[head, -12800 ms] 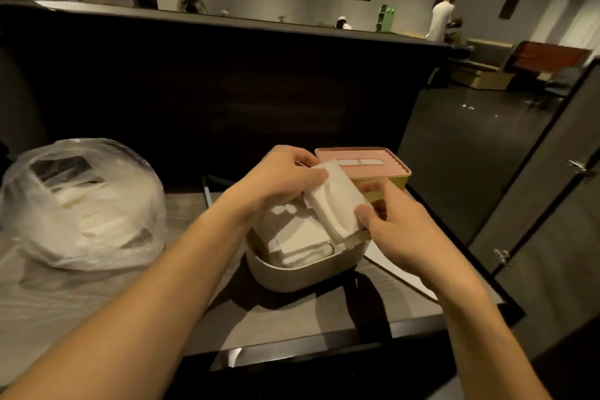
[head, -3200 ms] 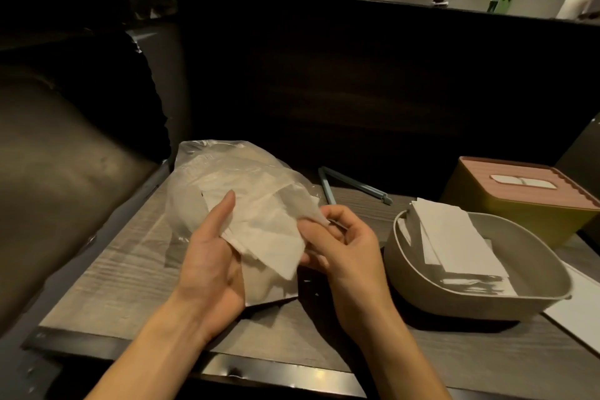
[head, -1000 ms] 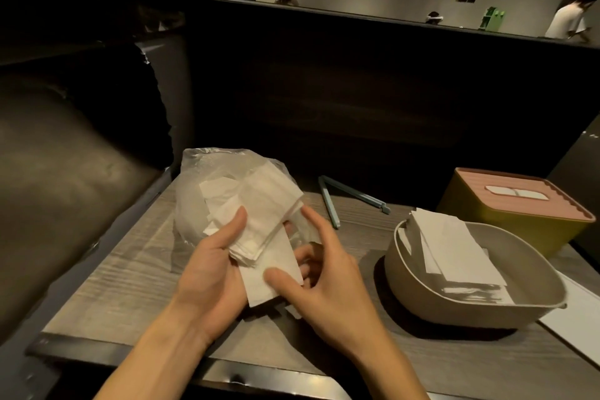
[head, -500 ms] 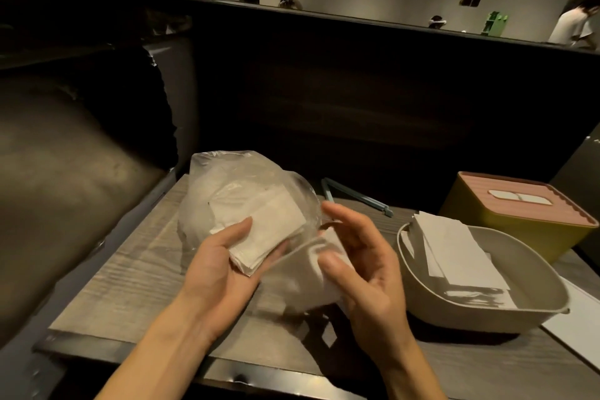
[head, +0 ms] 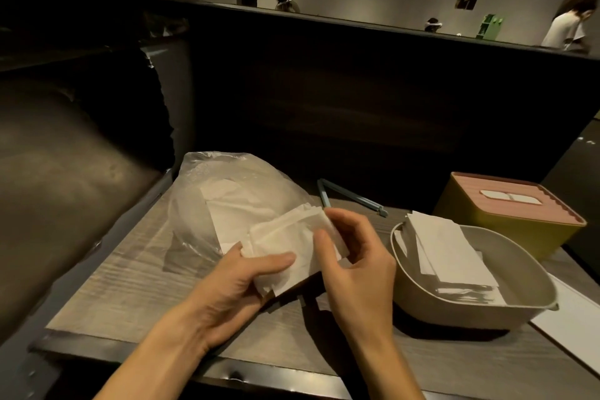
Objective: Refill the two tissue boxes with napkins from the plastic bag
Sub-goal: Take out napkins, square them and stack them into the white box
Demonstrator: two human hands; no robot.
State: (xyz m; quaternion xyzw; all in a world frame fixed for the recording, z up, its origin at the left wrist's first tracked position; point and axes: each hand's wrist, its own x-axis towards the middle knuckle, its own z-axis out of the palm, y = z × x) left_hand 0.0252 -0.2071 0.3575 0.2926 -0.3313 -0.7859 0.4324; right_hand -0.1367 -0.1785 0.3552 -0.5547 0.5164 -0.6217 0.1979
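A stack of white napkins [head: 285, 242] sits between both hands just above the table. My left hand [head: 240, 279] grips it from below with the thumb on top. My right hand [head: 354, 256] pinches its right edge. Behind them lies the clear plastic bag [head: 227, 195] with more napkins inside. To the right stands an open beige tissue box [head: 418, 295] with folded napkins leaning inside. A yellow tissue box with a pink lid [head: 506, 217] stands closed behind it.
A thin blue-grey folded tool [head: 350, 198] lies on the wooden table [head: 123, 295] past the bag. A white sheet [head: 574, 321] lies at the right edge. A dark partition wall rises behind the table, with a padded seat on the left.
The napkin stack has come out of the bag and toward the right. My right hand let go of the plastic and now holds the stack's edge.
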